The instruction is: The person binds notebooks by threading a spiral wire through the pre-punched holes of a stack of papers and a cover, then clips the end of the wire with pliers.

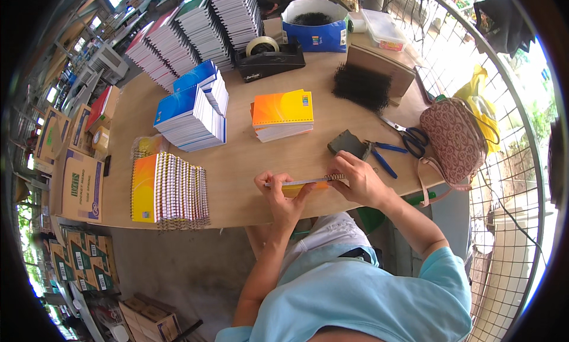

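Observation:
My left hand [282,195] grips one end of a small yellow-orange notebook [302,184], held nearly edge-on above the table's front edge. At the notebook's other end, my right hand [357,179] pinches a dark spiral wire coil [335,177], which runs along the top edge. Just beyond that hand lies a dark grey block [348,144]. Blue-handled pliers [385,159] are beside it. A short stack of yellow-orange notebooks [283,111] sits farther back. To the left stands a row of coil-bound yellow notebooks [172,188], their wire ends sticking out.
Blue-covered notebooks [191,120] are piled at left centre, with tall notebook stacks [201,34] behind. A tape dispenser [269,60], black coils [363,86], scissors [409,135] and a patterned bag [456,142] lie around the table [237,158]. Cartons [80,185] stand left; wire mesh [504,223] borders the right.

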### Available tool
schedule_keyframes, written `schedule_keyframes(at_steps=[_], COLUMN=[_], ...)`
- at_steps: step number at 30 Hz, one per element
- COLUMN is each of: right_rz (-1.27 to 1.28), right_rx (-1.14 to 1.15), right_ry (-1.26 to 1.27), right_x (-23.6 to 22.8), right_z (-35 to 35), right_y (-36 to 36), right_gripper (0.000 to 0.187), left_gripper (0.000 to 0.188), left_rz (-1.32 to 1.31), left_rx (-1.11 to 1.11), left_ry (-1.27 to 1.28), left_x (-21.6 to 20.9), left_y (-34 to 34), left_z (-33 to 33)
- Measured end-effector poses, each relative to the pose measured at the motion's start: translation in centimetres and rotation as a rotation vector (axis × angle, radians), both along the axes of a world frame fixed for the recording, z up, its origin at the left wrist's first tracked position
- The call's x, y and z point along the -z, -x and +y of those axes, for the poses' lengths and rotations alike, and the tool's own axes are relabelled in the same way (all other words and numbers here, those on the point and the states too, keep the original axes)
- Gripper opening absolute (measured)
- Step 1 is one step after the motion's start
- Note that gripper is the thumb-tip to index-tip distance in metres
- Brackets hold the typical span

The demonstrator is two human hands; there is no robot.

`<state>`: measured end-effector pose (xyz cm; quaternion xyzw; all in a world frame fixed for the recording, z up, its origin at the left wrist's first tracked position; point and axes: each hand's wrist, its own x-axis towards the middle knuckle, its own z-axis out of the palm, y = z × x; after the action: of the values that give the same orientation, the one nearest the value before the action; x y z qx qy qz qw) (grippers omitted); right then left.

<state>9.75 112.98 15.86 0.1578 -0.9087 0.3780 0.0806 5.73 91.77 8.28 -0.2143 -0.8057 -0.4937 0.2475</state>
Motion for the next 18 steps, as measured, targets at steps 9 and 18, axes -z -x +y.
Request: schedule_keyframes(at_steps=[9,18], right_rz=[0.207,0.301], right_rx=[0.008,0.011], right_ry=[-0.109,-0.131], right_x=[-0.1,0.0], right_z=[-1.1,-1.3], right_y=[-0.4,0.2], right_gripper=[0.020,0.022], left_gripper=[0.055,0.055], left_rz=[0.014,0.028], left_rx=[-0.047,-0.071], left_ry=[-0.006,-0.005], left_x=[0.3,0.1], left_y=[-0.3,-0.4], left_z=[-0.1,0.0])
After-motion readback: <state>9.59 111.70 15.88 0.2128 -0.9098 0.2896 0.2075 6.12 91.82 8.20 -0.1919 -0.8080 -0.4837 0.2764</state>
